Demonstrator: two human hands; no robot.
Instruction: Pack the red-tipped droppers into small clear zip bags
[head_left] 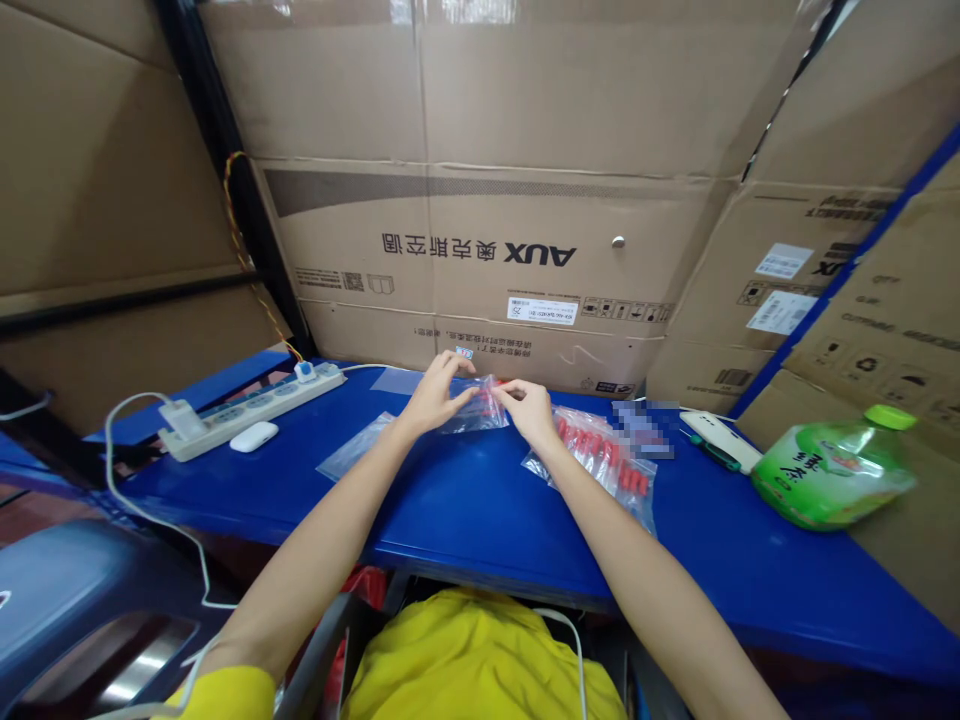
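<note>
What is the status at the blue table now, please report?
Left hand and right hand both pinch small clear bag above blue table. Pile of bags with red parts by right wrist. Nothing between the hands.

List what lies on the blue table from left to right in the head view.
Power strip → white case → empty clear bag → left hand → right hand → bags of red parts → green bottle.

Hidden and unclear bits at the blue table

A blurred patch [643,428] masks something far right of the hands; the small bag's [480,408] red contents are too tiny to identify, and the box labels [542,310] unreadable.
</note>
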